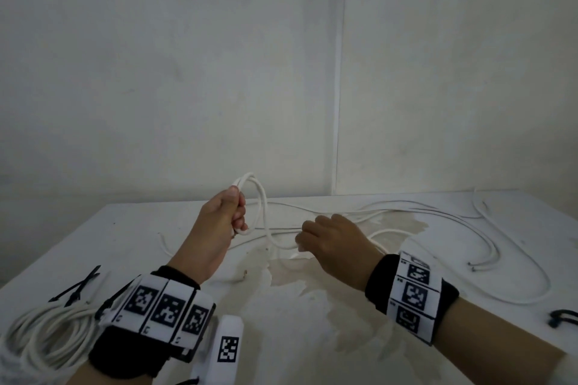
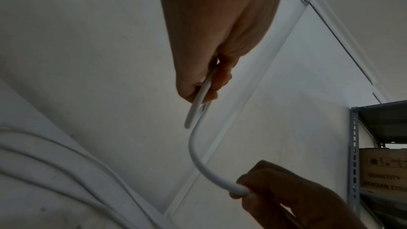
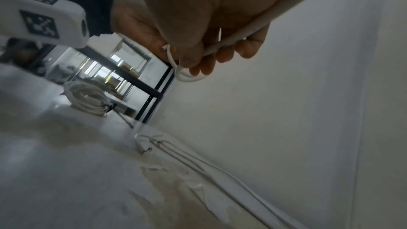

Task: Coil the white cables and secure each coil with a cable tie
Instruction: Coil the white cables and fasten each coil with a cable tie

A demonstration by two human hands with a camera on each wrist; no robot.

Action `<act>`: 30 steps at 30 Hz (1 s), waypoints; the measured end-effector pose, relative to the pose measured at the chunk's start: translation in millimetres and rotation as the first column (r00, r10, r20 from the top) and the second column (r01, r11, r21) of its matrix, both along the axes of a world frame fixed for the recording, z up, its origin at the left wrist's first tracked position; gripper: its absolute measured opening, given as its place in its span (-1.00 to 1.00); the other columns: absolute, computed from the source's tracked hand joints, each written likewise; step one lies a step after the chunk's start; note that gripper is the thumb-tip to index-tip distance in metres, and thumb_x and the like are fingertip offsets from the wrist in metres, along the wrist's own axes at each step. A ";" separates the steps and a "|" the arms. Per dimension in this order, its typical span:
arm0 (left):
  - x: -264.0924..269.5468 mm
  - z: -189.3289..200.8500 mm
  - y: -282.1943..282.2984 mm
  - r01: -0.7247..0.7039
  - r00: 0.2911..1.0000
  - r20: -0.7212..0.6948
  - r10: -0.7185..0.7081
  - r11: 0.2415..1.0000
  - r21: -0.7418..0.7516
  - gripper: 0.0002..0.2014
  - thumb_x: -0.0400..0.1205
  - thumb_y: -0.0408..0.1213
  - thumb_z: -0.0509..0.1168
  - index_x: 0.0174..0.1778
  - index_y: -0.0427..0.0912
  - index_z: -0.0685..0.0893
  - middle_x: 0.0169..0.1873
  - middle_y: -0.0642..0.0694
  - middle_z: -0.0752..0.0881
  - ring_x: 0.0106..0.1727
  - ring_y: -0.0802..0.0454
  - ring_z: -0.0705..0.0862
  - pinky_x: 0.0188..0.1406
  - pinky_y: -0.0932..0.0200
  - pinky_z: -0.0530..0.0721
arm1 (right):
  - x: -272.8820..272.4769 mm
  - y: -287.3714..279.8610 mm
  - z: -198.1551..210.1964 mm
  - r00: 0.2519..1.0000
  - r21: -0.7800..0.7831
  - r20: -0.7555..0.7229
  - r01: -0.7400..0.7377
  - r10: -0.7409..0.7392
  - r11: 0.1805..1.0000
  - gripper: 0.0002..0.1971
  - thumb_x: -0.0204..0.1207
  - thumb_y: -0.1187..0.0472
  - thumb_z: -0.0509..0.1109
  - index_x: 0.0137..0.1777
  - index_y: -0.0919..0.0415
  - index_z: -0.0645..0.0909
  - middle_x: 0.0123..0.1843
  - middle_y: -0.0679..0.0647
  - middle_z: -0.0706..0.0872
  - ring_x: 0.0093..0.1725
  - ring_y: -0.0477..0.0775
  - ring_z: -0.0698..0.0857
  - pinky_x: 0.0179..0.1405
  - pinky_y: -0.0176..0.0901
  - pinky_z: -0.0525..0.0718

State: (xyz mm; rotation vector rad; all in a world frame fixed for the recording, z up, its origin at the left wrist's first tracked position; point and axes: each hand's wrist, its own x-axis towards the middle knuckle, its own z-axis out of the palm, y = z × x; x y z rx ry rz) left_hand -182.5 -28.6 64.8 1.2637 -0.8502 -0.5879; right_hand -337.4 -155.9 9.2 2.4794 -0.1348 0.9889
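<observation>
Up above the table, the left hand grips a small loop of white cable; just beside it the right hand pinches the same cable's slack, which trails away rightward across the tabletop.

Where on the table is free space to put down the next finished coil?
Bare table lies left of the left hand, beyond the black ties and the tied coil. The right half is crowded with loose cables.
</observation>
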 end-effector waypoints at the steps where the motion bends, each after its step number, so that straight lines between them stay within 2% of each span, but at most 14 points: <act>1: -0.6 1.3 -0.4 -0.001 1.000 0.000 0.001 1.000 -0.010 -0.66 0.75 -0.20 -0.04 -0.31 -0.17 0.46 -0.69 0.15 0.37 -0.61 0.27 0.38 -0.28 0.23 0.43 | 0.0 -1.1 1.5 0.998 0.017 0.055 0.006 -0.007 1.000 -0.76 0.43 0.19 0.19 -0.39 0.09 0.62 -0.43 -0.05 0.59 -0.50 0.00 0.52 -0.52 -0.30 0.34; 3: -1.6 3.7 -2.1 -0.005 1.000 -0.006 0.005 0.999 -0.032 -0.66 0.75 -0.20 -0.04 -0.30 -0.18 0.47 -0.69 0.15 0.38 -0.60 0.28 0.39 -0.27 0.23 0.42 | 0.2 0.1 2.7 0.992 0.017 0.124 0.026 -0.028 1.000 -0.75 0.46 0.18 0.20 -0.40 0.11 0.61 -0.42 -0.04 0.58 -0.48 0.02 0.52 -0.51 -0.27 0.34; 5: -6.0 3.1 -5.1 0.000 0.999 0.036 0.001 0.999 -0.037 -0.66 0.75 -0.20 -0.04 -0.29 -0.18 0.49 -0.65 0.14 0.42 -0.58 0.28 0.41 -0.25 0.20 0.40 | 4.3 5.5 1.4 0.993 -0.038 0.118 0.008 -0.003 0.999 -0.78 0.45 0.19 0.22 -0.38 0.11 0.61 -0.41 -0.04 0.57 -0.44 0.01 0.51 -0.45 -0.21 0.32; 7: -15.0 -0.7 -8.2 -0.003 0.989 0.151 0.003 1.000 -0.001 -0.67 0.74 -0.19 -0.02 -0.29 -0.17 0.50 -0.55 0.07 0.45 -0.50 0.22 0.44 -0.26 0.21 0.40 | 11.1 12.7 2.1 0.996 -0.078 0.080 -0.023 0.030 0.997 -0.80 0.44 0.19 0.23 -0.37 0.10 0.61 -0.40 -0.04 0.57 -0.42 0.00 0.51 -0.36 -0.21 0.23; 10: -27.7 -7.6 -8.3 -0.025 0.956 0.292 0.004 0.997 0.068 -0.68 0.74 -0.21 -0.01 -0.29 -0.18 0.51 -0.43 -0.03 0.49 -0.37 0.11 0.48 -0.28 0.32 0.48 | 18.8 20.2 8.8 0.996 -0.096 0.083 -0.038 0.046 0.995 -0.77 0.46 0.16 0.21 -0.38 0.11 0.61 -0.42 -0.03 0.57 -0.45 0.00 0.53 -0.35 -0.19 0.15; 12: -31.0 -10.4 -8.2 -0.013 0.940 0.339 -0.025 0.994 0.108 -0.68 0.74 -0.23 0.00 -0.27 -0.22 0.52 -0.42 -0.04 0.52 -0.40 0.22 0.52 -0.32 0.38 0.50 | 21.4 22.8 11.6 0.991 -0.092 0.096 -0.080 0.089 0.993 -0.78 0.46 0.15 0.21 -0.34 0.15 0.62 -0.40 0.01 0.61 -0.47 0.02 0.54 -0.35 -0.18 0.17; 14: -32.3 -12.4 -9.3 -0.010 0.922 0.383 -0.051 0.987 0.158 -0.69 0.74 -0.24 0.01 -0.26 -0.24 0.51 -0.46 -0.04 0.50 -0.54 0.34 0.48 -0.48 0.51 0.44 | 22.2 25.0 11.7 0.980 -0.069 0.118 -0.152 0.159 0.986 -0.81 0.48 0.14 0.22 -0.26 0.19 0.59 -0.39 0.05 0.63 -0.49 0.05 0.54 -0.36 -0.17 0.19; 17: -34.7 -17.9 -8.1 0.024 0.904 0.412 -0.111 0.977 0.211 -0.70 0.74 -0.22 0.01 -0.28 -0.19 0.49 -0.46 -0.01 0.51 -0.57 0.38 0.48 -0.52 0.52 0.41 | 18.3 28.7 17.4 0.956 -0.032 0.194 -0.219 0.221 0.975 -0.79 0.47 0.06 0.25 -0.23 0.17 0.35 -0.45 0.05 0.58 -0.57 0.02 0.46 -0.46 -0.25 0.24; 20: -36.8 -26.9 -1.4 0.096 0.904 0.381 -0.194 0.961 0.261 -0.66 0.75 -0.13 -0.03 -0.23 -0.18 0.53 -0.47 0.03 0.59 -0.51 0.31 0.55 -0.38 0.49 0.50 | 12.9 27.1 30.0 0.935 -0.011 0.242 -0.266 0.260 0.964 -0.73 0.51 0.06 0.25 -0.28 0.15 0.26 -0.48 0.08 0.53 -0.62 0.02 0.38 -0.63 -0.23 0.28; 22: -36.8 -30.1 2.3 0.193 0.909 0.316 -0.271 0.947 0.257 -0.62 0.74 -0.08 -0.05 -0.29 -0.17 0.48 -0.52 0.09 0.55 -0.47 0.24 0.51 -0.23 0.31 0.55 | 9.6 21.7 32.7 0.932 0.016 0.256 -0.268 0.255 0.963 -0.74 0.49 0.12 0.26 -0.31 0.14 0.24 -0.47 0.09 0.53 -0.62 0.02 0.35 -0.65 -0.24 0.27; 24: -39.3 -28.1 3.6 0.268 0.912 0.243 -0.330 0.929 0.255 -0.62 0.74 -0.09 -0.07 -0.33 -0.17 0.43 -0.54 0.10 0.50 -0.46 0.19 0.45 -0.25 0.28 0.55 | 6.2 18.6 31.2 0.941 0.112 0.258 -0.254 0.219 0.961 -0.75 0.42 0.13 0.30 -0.31 0.12 0.25 -0.43 0.08 0.53 -0.60 0.01 0.35 -0.61 -0.30 0.24; 27: -44.9 -22.0 2.3 0.245 0.926 0.210 -0.314 0.922 0.301 -0.63 0.76 -0.17 -0.07 -0.35 -0.18 0.41 -0.54 0.02 0.47 -0.48 0.12 0.41 -0.40 0.38 0.50 | 3.0 20.2 30.0 0.947 0.304 0.263 -0.263 0.185 0.916 -0.74 0.36 0.00 0.30 -0.32 0.08 0.28 -0.39 0.03 0.51 -0.56 -0.01 0.33 -0.55 -0.30 0.23; 30: -44.8 -17.4 1.2 0.243 0.935 0.170 -0.312 0.910 0.335 -0.62 0.75 -0.20 -0.06 -0.32 -0.22 0.49 -0.62 0.05 0.45 -0.57 0.14 0.39 -0.41 0.26 0.46 | -1.6 17.2 33.5 0.957 0.390 0.243 -0.246 0.158 0.887 -0.73 0.39 -0.09 0.28 -0.26 0.04 0.28 -0.36 0.02 0.53 -0.54 -0.02 0.36 -0.55 -0.30 0.28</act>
